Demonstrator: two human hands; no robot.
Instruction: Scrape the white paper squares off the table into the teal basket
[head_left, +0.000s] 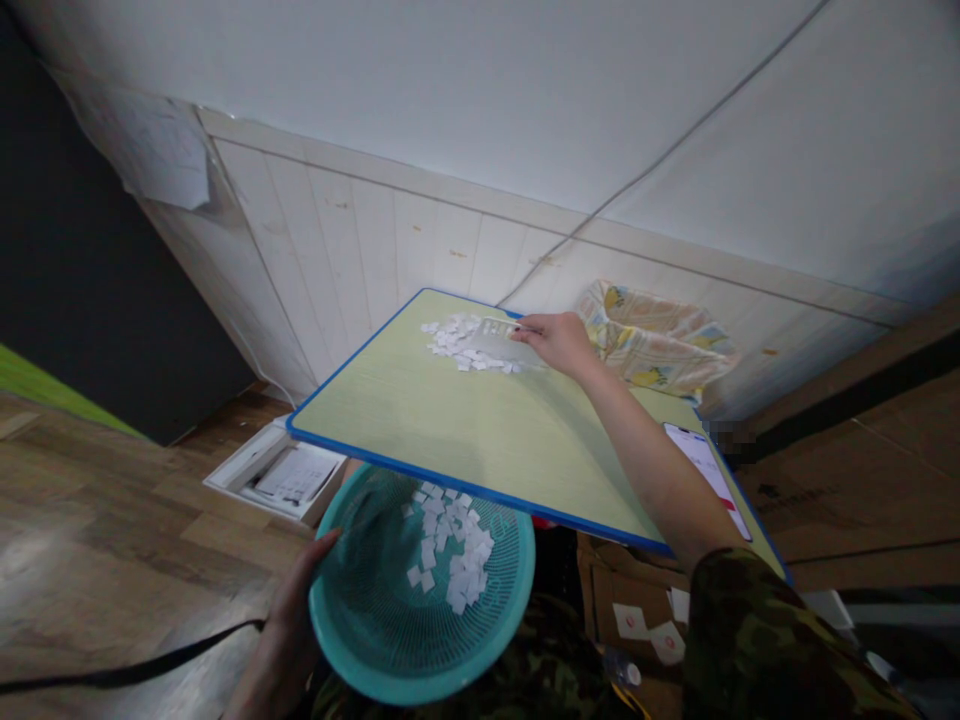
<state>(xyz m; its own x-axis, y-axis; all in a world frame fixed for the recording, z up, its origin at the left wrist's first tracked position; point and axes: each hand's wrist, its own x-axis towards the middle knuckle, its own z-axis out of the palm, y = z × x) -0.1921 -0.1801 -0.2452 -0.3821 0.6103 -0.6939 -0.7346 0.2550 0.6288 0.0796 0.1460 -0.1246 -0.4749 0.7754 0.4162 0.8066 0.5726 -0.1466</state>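
My left hand (289, 625) grips the rim of a teal mesh basket (375, 630), held just below the near edge of a green table with a blue border (420, 400). Several small white paper squares (450, 555) lie in the basket. My right hand (555, 340) reaches across to the table's far side, fingers closed on a flat grey card-like piece (499, 340) that rests against a pile of white paper squares (461, 345).
A phone with a lit screen (709, 470) lies near the table's right edge. A patterned cloth bag (652, 340) leans on the white panelled wall. A white tray with papers (281, 475) sits on the wooden floor at left. Cardboard boxes (847, 480) stand at right.
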